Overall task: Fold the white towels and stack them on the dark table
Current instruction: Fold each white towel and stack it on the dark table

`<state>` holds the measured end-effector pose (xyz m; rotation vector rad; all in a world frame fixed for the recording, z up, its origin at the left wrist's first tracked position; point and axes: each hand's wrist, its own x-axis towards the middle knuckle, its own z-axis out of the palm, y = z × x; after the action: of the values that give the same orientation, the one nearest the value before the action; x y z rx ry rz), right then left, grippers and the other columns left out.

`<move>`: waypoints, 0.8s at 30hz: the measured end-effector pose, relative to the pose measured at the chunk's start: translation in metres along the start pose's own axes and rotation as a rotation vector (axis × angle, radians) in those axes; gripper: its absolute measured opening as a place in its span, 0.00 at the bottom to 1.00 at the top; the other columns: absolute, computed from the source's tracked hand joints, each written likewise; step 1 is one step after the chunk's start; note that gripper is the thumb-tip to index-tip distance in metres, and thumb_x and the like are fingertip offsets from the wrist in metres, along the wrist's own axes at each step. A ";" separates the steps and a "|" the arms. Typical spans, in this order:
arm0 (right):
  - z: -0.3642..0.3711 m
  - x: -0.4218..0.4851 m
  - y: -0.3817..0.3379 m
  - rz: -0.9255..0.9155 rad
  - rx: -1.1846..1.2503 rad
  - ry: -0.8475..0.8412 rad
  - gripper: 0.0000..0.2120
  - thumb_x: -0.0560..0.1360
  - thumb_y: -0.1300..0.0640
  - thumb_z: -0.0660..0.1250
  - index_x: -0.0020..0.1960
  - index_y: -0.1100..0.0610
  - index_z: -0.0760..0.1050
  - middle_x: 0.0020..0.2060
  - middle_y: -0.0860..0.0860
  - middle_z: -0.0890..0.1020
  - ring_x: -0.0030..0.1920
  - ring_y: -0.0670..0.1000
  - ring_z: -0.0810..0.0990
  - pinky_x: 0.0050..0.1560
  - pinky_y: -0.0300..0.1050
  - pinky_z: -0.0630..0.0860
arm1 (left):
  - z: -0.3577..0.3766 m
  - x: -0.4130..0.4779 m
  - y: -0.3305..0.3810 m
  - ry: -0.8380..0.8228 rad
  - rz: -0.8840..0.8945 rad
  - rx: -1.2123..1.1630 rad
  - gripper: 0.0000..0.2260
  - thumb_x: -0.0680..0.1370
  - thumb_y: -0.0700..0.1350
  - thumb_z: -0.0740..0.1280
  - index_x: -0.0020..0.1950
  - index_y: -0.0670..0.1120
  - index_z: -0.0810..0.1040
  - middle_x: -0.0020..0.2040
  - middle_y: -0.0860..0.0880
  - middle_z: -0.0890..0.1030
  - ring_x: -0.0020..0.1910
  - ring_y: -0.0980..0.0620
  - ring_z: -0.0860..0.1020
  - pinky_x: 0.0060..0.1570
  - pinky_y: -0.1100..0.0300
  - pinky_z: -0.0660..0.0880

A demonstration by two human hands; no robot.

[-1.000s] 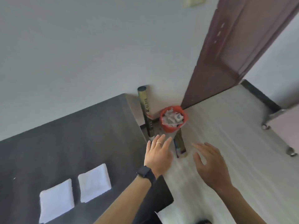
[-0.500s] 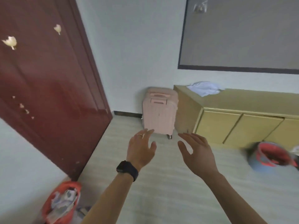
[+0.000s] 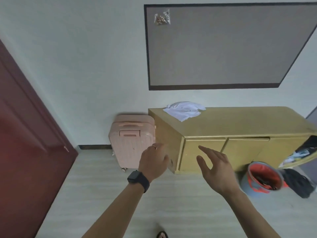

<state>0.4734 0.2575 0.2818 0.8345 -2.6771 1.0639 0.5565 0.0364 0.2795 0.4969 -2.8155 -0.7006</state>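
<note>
A crumpled heap of white towels (image 3: 184, 110) lies on the left end of a yellow-brown cabinet (image 3: 240, 122) against the far wall. Both my hands hang in the air in front of the cabinet, well short of the towels. My left hand (image 3: 152, 163), with a ring and a black wristwatch, is empty with relaxed fingers. My right hand (image 3: 216, 167) is spread with straight fingers and holds nothing. The dark table is out of view.
A pink suitcase (image 3: 132, 140) stands left of the cabinet. A dark red door (image 3: 25, 134) fills the left side. A grey bucket with an orange lining (image 3: 264, 179) and a black bag (image 3: 298, 184) sit on the floor at right. Pale plank floor lies ahead.
My view swung away from the dark table with two folded towels, past the door, to the cabinet. The cabinet and towel heap now appear nearer. Both hands stayed empty.
</note>
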 end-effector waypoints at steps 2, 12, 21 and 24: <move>0.009 0.041 0.019 0.043 -0.012 -0.036 0.18 0.79 0.50 0.68 0.68 0.47 0.76 0.61 0.45 0.81 0.64 0.54 0.75 0.62 0.48 0.73 | 0.014 0.051 -0.003 -0.043 -0.015 -0.002 0.18 0.80 0.47 0.61 0.70 0.46 0.72 0.66 0.46 0.77 0.61 0.45 0.76 0.60 0.52 0.73; 0.037 0.201 0.125 0.215 -0.119 -0.137 0.20 0.79 0.47 0.67 0.70 0.44 0.74 0.63 0.42 0.79 0.67 0.48 0.72 0.63 0.44 0.71 | 0.083 0.263 0.003 -0.235 0.009 0.040 0.15 0.80 0.48 0.59 0.66 0.48 0.73 0.61 0.47 0.79 0.60 0.46 0.76 0.58 0.52 0.73; 0.089 0.363 0.282 0.296 -0.102 -0.352 0.20 0.79 0.45 0.65 0.71 0.43 0.72 0.67 0.43 0.76 0.69 0.50 0.69 0.69 0.48 0.67 | 0.182 0.429 0.007 -0.320 -0.174 0.049 0.21 0.80 0.51 0.59 0.73 0.55 0.68 0.71 0.51 0.73 0.70 0.49 0.70 0.70 0.52 0.65; 0.108 0.415 0.329 0.307 -0.109 -0.464 0.22 0.80 0.44 0.62 0.73 0.44 0.70 0.70 0.44 0.74 0.71 0.51 0.67 0.71 0.47 0.65 | 0.216 0.470 0.009 -0.359 -0.304 0.047 0.21 0.80 0.50 0.59 0.74 0.54 0.68 0.71 0.50 0.73 0.69 0.49 0.70 0.68 0.52 0.67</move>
<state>-0.0450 0.1972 0.1415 0.7406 -3.3055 0.8470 0.0615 -0.0380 0.1478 0.9036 -3.1283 -0.8567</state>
